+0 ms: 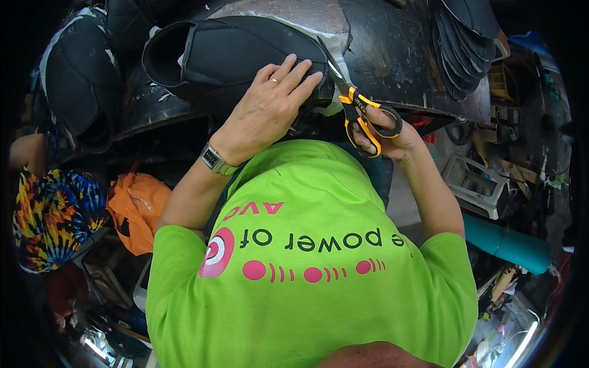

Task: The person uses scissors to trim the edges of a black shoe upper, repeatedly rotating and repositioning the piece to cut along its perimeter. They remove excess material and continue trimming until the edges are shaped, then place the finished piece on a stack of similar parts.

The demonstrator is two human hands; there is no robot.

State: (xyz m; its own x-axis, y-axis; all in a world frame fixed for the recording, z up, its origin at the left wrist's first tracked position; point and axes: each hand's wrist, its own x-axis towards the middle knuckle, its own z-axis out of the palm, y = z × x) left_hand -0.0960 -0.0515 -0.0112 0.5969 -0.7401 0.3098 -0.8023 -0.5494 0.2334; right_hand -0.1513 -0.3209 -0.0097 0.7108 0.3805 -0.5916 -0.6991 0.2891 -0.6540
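A black shoe upper (245,44) lies on its side across the dark table, its round opening at the left. White lining (335,46) sticks out past its edge near the toe end. My left hand (270,101), wearing a ring and a wristwatch, rests on the upper with its fingers stretched out flat. My thumb is out of sight. In my right hand (399,142) are scissors (351,98) with yellow and black handles, my fingers through the loops. Their blades point away from me, over the white lining beside the toe end.
Another black upper (80,73) leans at the table's left end. Stacked black pieces (457,49) hang at the far right. A person's arm (29,150) and a multicoloured cloth (55,214) show at left, beside an orange bag (138,208). A teal roll (506,242) lies at right.
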